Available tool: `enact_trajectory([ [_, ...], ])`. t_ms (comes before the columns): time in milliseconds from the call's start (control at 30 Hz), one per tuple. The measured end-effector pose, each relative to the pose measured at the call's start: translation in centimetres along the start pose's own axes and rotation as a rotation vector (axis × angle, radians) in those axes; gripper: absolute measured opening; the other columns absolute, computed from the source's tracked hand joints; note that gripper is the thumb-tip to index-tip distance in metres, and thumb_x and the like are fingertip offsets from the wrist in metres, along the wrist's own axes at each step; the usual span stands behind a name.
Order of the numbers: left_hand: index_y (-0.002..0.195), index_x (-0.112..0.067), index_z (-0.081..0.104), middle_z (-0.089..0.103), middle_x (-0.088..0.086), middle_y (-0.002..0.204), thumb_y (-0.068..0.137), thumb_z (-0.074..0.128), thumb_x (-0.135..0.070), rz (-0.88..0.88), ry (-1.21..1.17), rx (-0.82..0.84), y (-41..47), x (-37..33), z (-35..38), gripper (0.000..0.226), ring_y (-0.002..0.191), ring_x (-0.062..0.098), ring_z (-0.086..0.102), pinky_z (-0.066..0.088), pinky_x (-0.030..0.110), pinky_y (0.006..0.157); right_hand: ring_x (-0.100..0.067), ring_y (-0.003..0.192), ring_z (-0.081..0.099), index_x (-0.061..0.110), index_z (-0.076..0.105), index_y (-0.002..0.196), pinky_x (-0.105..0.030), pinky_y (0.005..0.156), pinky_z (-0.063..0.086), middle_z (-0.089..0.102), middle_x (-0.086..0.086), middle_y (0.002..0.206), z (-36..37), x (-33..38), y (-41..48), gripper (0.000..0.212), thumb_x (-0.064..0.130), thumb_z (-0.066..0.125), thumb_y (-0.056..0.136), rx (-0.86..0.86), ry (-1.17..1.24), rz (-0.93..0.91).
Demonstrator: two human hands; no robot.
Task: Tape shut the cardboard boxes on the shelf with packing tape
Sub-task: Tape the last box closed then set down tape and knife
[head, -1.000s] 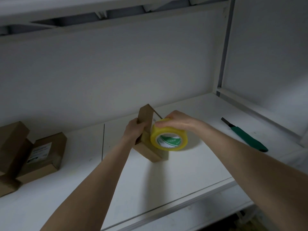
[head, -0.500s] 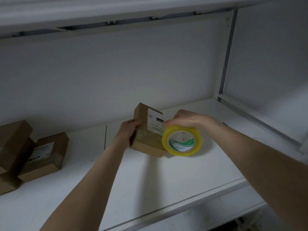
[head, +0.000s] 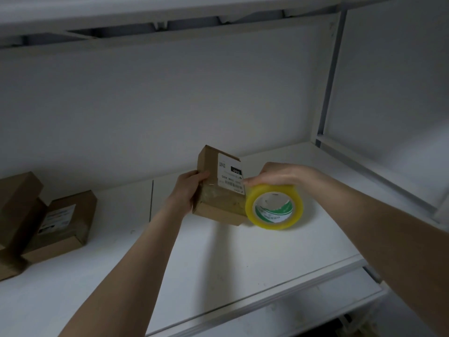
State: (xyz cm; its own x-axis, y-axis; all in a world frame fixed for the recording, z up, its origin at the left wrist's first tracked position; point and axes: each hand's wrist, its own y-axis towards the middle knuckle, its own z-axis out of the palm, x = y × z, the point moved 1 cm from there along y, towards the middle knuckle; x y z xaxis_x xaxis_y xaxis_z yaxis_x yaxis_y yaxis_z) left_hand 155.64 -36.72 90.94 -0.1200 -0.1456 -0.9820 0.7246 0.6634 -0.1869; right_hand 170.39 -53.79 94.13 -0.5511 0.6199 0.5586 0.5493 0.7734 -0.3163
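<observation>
Background is a bare pale wall above a white shelf [head: 218,263], with another shelf deck [head: 170,10] overhead across the top of the frame.

At lower left, a pile of cardboard boxes [head: 17,203] sits on the shelf. The frontmost one, a labelled box [head: 65,222], lies flat. I cannot tell from here whether any of them carry tape.

Centre frame, the person's left grip [head: 189,190] is closed round the left edge of the box in hand [head: 213,212], fingertips over onto its front face. This box is tipped up with its face toward the camera. I cannot tell whether its lower edge rests on the shelf or is held just clear. A white shipping label [head: 230,173] covers the upper part of the face. Below it, a glossy band across the cardboard looks like clear tape already laid.

Just right of centre, the yellow tape roll [head: 274,207] touches the box's right edge. The right grip [head: 279,173] is clasped over the top of the roll, fingertips reaching the label's lower corner.

At upper right, a metal upright [head: 328,81] frames the shelf bay.

Assessment: one box is mid-taping, strip applied across the face but not cut, as the roll is against the box. Severing, pressing down, and checking the left-hand pile appear to remain.
</observation>
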Motion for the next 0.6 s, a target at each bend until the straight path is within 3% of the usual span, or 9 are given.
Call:
enact_trajectory([
  [133,0.103,-0.006,0.065,0.070,0.005,0.086,0.093,0.058,-0.016,0.006,0.023,-0.041,0.1,0.0,-0.6,0.016,0.070,0.016,0.067,0.053,0.023,0.053,-0.017,0.082,0.070,0.019,0.072,0.094,-0.031,0.080,0.055,0.074,0.000,0.090,-0.6,-0.3,-0.2,0.050,0.066,0.064,0.078,-0.044,0.085,0.012],
  [267,0.106,-0.005,0.064,0.069,0.006,0.088,0.093,0.057,-0.017,-0.047,0.018,-0.064,0.1,1.7,-0.6,0.019,0.075,0.020,0.066,0.053,0.030,0.062,-0.014,0.075,0.067,0.023,0.068,0.079,-0.028,0.072,0.053,0.070,0.003,0.081,-0.4,-0.3,0.0,0.041,0.063,0.067,0.076,-0.058,-0.042,0.042],
  [433,0.123,-0.006,0.057,0.069,0.010,0.105,0.097,0.052,-0.025,-0.111,-0.006,-0.059,0.1,5.5,-0.4,0.032,0.089,0.026,0.067,0.055,0.036,0.073,-0.014,0.071,0.065,0.019,0.069,0.087,-0.025,0.062,0.050,0.069,0.002,0.081,0.3,0.9,-0.2,0.036,0.055,0.066,0.082,-0.032,-0.015,0.039],
  [533,0.136,-0.020,0.047,0.066,0.004,0.118,0.099,0.046,-0.034,-0.083,-0.063,0.045,-0.4,6.7,-0.2,0.039,0.103,0.024,0.064,0.054,0.040,0.084,-0.012,0.066,0.064,0.019,0.068,0.085,-0.022,0.056,0.048,0.069,0.003,0.077,1.0,1.9,0.1,0.031,0.050,0.068,0.081,-0.036,-0.041,0.050],
  [600,0.135,-0.032,0.044,0.064,-0.004,0.121,0.093,0.054,-0.043,-0.050,-0.025,0.192,-1.1,6.9,-0.9,0.045,0.108,0.020,0.062,0.053,0.040,0.088,-0.011,0.064,0.063,0.021,0.067,0.081,-0.022,0.054,0.046,0.068,0.004,0.074,1.1,2.3,0.4,0.028,0.048,0.068,0.081,-0.050,-0.034,0.059],
])
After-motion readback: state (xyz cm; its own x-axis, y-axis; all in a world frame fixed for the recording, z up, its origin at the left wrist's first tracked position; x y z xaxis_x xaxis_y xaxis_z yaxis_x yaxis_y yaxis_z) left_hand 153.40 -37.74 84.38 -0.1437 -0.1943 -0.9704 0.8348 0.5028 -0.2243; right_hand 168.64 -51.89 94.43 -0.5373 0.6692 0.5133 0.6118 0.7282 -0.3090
